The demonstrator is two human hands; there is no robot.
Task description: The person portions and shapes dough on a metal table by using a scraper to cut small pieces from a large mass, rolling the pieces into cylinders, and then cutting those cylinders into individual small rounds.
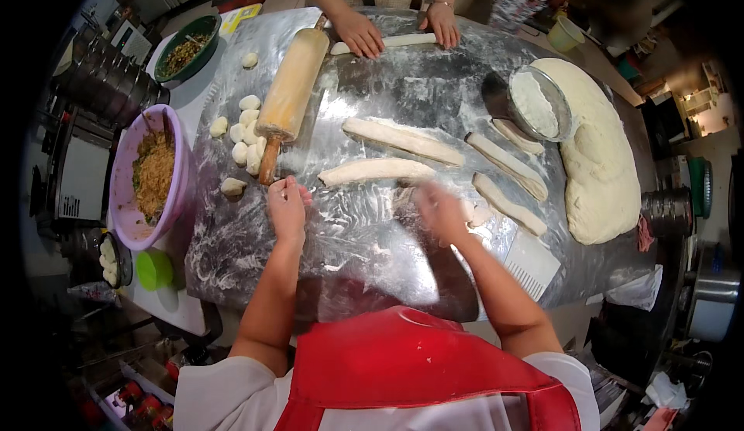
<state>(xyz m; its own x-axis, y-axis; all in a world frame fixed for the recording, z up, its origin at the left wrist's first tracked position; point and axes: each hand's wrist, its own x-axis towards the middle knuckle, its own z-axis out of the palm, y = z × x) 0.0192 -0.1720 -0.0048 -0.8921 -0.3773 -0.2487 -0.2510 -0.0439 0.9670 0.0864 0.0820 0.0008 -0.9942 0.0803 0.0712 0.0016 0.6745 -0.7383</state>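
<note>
My left hand (288, 204) is over the floured metal worktop (244, 245), its fingers curled just beside the handle of a large wooden rolling pin (294, 85); whether it holds anything is not clear. Blurred by motion, my right hand (440, 210) is over the worktop, near small dough scraps (480, 215). Two dough strips, an upper one (402, 141) and a lower one (376, 170), lie beyond my hands. To the right are more strips (507, 165) and a white toothed scraper (532, 263). Several small dough pieces (249, 116) lie left of the rolling pin.
Across the worktop, another person's hands (360, 34) press on a dough rope (407, 40). A flour bowl (540, 103) sits against a large dough mass (601, 158) at right. At left stand a purple basin of filling (152, 175), a green bowl (187, 49) and a light-green container (154, 269).
</note>
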